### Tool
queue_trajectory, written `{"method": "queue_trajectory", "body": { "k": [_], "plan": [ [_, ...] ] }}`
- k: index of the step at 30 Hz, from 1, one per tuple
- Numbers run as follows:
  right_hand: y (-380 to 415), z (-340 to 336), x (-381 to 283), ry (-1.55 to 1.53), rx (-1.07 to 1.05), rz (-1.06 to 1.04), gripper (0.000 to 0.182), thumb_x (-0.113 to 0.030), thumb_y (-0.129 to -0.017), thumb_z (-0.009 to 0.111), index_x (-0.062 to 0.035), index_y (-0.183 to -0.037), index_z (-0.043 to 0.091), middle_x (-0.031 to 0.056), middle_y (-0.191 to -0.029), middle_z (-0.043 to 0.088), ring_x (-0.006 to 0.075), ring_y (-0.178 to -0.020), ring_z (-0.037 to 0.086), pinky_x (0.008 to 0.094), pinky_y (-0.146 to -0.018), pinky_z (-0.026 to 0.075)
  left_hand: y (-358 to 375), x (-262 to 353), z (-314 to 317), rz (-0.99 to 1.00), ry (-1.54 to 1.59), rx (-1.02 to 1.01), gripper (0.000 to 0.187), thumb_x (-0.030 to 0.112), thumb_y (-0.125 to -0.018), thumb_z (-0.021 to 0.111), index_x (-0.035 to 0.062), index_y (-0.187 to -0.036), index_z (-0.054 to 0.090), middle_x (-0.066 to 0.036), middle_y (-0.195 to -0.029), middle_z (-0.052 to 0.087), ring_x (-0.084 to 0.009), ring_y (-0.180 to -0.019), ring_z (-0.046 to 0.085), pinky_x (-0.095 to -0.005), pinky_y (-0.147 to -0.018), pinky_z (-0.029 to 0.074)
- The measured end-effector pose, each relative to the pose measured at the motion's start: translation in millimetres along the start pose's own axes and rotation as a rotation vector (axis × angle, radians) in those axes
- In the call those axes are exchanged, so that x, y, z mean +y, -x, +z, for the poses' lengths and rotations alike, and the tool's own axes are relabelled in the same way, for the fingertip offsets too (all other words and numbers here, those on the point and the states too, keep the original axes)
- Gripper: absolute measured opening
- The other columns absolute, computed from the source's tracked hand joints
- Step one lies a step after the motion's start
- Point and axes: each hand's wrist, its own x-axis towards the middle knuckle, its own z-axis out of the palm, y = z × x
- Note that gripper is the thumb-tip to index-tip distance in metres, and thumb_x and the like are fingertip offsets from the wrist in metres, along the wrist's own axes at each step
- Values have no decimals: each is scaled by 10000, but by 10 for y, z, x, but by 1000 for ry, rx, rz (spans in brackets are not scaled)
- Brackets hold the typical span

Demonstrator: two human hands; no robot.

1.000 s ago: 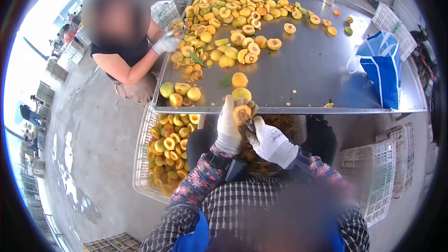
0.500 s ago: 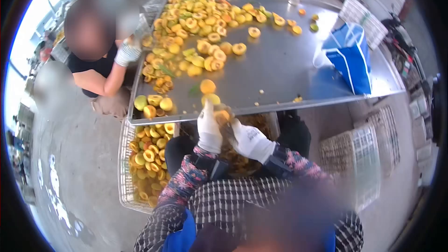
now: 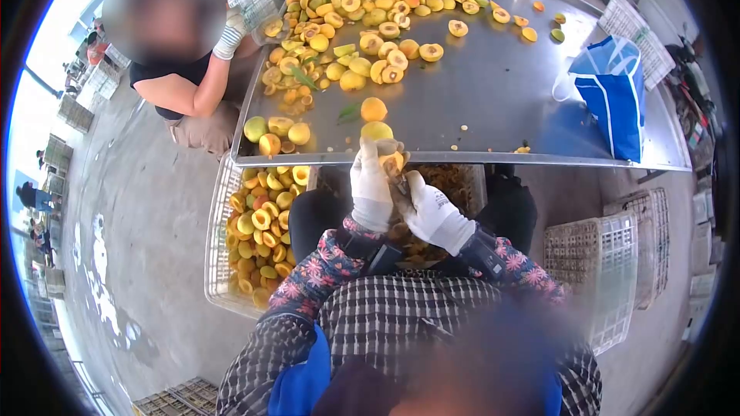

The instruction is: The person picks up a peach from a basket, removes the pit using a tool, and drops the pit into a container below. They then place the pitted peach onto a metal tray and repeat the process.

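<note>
My left hand, in a white glove, is closed around a yellow peach with a cut face showing, just off the table's near edge. My right hand, gloved too, is closed close beside it. Something dark shows at its fingertips, touching or almost touching the peach, too small to make out. Beyond my left fingertips, a yellow-green peach and an orange-yellow peach sit on the metal table. Below my hands is a container of brownish scraps, partly hidden by my arms.
Many halved peaches are heaped at the table's far left. A white crate of peach halves stands left of my legs. A blue bag lies at the right; stacked crates stand below. A co-worker sits at the left.
The camera view has shifted, so the table and hands appear further right and the table higher. Both hands stay together at the peach, its cut face now clearer.
</note>
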Motion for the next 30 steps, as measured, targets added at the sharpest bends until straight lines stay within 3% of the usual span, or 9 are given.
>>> {"method": "queue_trajectory", "body": {
  "k": [4, 6, 10, 17, 20, 22, 25, 28, 30],
  "plan": [
    [-12, 16, 147, 27, 21, -149, 433, -149, -874, 611, 37, -1240, 474, 268, -968, 636, 448, -826, 628, 509, -699, 509, -27, -171, -267, 110, -156, -243, 288, 254, -1025, 435, 63, -930, 627, -5, -805, 597, -108, -721, 556, -249, -627, 472],
    [-22, -80, 3, -42, -90, 29, 351, -131, -917, 592, 15, -1210, 466, 286, -952, 636, 450, -839, 631, 494, -678, 510, -90, -240, -220, 149, -350, -76, 361, 289, -1043, 426, 59, -888, 658, 0, -762, 607, -96, -720, 542, -234, -647, 461],
    [-19, -4, 164, -195, -84, -52, 300, -151, -933, 586, 34, -1137, 469, 281, -823, 623, 475, -767, 617, 491, -612, 474, -158, -297, -298, 30, -136, -171, 412, 353, -1031, 485, 15, -867, 653, -24, -834, 646, -92, -730, 581, -243, -714, 481],
    [21, -50, 210, -55, -193, -25, 346, -167, -939, 565, 41, -1205, 490, 264, -877, 634, 444, -796, 618, 446, -658, 488, -215, 56, -373, -84, -528, -384, 531, 415, -1034, 421, 10, -810, 683, -68, -751, 677, -148, -686, 626, -275, -684, 498],
    [8, -156, -150, -736, -387, 616, 241, -227, -984, 561, -65, -1140, 474, -13, -727, 499, 66, -542, 473, 254, -478, 402, -200, 56, -349, -150, -376, -364, 542, 457, -1002, 489, -10, -793, 668, -87, -714, 665, -164, -649, 632, -278, -618, 501],
    [6, -125, -87, -698, -410, 636, 298, -257, -980, 560, -45, -1166, 466, 53, -720, 558, 181, -507, 547, 318, -471, 440, -169, 35, -320, -165, -275, -357, 538, 465, -1011, 462, -8, -828, 640, -122, -754, 661, -200, -671, 643, -312, -628, 531],
    [35, 15, 231, -147, -126, -45, 307, -238, -972, 549, -16, -1174, 481, 176, -815, 633, 351, -632, 629, 410, -564, 491, -185, -12, -333, -134, -326, -291, 576, 486, -1017, 419, -17, -834, 630, -145, -794, 672, -224, -714, 653, -325, -679, 540],
    [99, 91, 143, -84, -99, 45, 316, -222, -964, 541, 6, -1179, 498, 257, -942, 643, 465, -807, 625, 470, -682, 500, -226, -64, -415, -110, -460, -286, 589, 525, -1014, 393, 4, -895, 641, -150, -822, 683, -232, -747, 659, -342, -709, 546],
    [146, 189, 207, -99, -91, -19, 264, -241, -986, 521, -33, -1149, 514, 119, -783, 582, 285, -651, 579, 362, -575, 461, -201, -129, -417, -92, -377, -250, 584, 544, -1009, 385, 16, -917, 617, -149, -793, 680, -239, -701, 655, -342, -667, 558]
  ]
}}
